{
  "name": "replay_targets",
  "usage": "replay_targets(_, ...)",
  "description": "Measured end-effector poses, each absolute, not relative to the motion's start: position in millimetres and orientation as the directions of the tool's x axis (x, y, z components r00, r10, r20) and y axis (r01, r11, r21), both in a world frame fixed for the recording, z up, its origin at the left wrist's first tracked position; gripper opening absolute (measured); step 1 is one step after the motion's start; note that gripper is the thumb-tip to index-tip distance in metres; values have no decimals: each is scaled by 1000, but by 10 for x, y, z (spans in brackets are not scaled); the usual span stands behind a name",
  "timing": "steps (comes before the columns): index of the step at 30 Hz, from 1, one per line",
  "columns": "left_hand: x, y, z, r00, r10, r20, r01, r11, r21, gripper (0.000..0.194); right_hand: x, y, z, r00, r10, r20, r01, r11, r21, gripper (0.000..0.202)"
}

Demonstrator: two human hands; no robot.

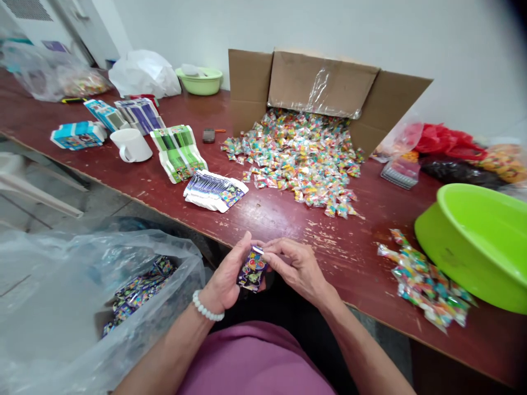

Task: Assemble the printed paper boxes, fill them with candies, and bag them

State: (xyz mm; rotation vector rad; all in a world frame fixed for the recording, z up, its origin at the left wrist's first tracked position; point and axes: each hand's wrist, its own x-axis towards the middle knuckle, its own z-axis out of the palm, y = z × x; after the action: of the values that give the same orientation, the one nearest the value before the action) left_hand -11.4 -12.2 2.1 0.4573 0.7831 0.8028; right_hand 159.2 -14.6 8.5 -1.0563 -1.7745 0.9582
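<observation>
A small dark purple printed packet [252, 270] is held over my lap, just off the table's front edge. My left hand [229, 278] grips its left side, with a pale bead bracelet on the wrist. The fingers of my right hand [297, 267] pinch the packet's top right corner, by a white strip along its upper edge. Beyond the hands, a fanned stack of flat purple packets [214, 191] lies on the table [263, 225]. Behind it is a stack of green packets [179, 153]. Wrapped candies [304, 156] spill from an open cardboard box [321, 82].
A white mug [130, 145] and blue cartons [78, 135] stand at left. A green basin [477, 247] and loose candies [428, 285] are at right. Filled purple packets [140, 293] lie in a clear plastic bag [53, 285] at lower left.
</observation>
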Motion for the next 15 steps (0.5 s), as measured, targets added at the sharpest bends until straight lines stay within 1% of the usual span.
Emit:
replay_targets(3, -112, -152, 24, 391, 820, -417, -384, 558, 736, 37, 1561, -121, 1, -208, 973, 96, 220, 142, -965, 16)
replay_targets(5, -104, -167, 24, 341, 847, -407, -336, 514, 789, 36, 1545, -91, -39, -185, 983, -9, 138, 16, -990, 21)
replay_targets(7, -95, -170, 16, 323, 845, -425, -329, 522, 787, 43, 1536, -57, -41, -220, 972, -89, 14, -88, -996, 23)
replay_targets(9, -88, -160, 4, 335, 824, -457, -338, 558, 758, 54, 1526, -30, -13, -266, 954, -139, -98, -170, -981, 24)
replay_targets(11, -88, -147, -10, 345, 811, -472, -329, 575, 749, 60, 1510, -19, 22, -273, 951, -145, -150, -191, -970, 24)
replay_targets(15, -100, -137, -26, 316, 825, -469, -263, 551, 792, 61, 1476, -21, 46, -217, 967, -132, -136, -164, -977, 25)
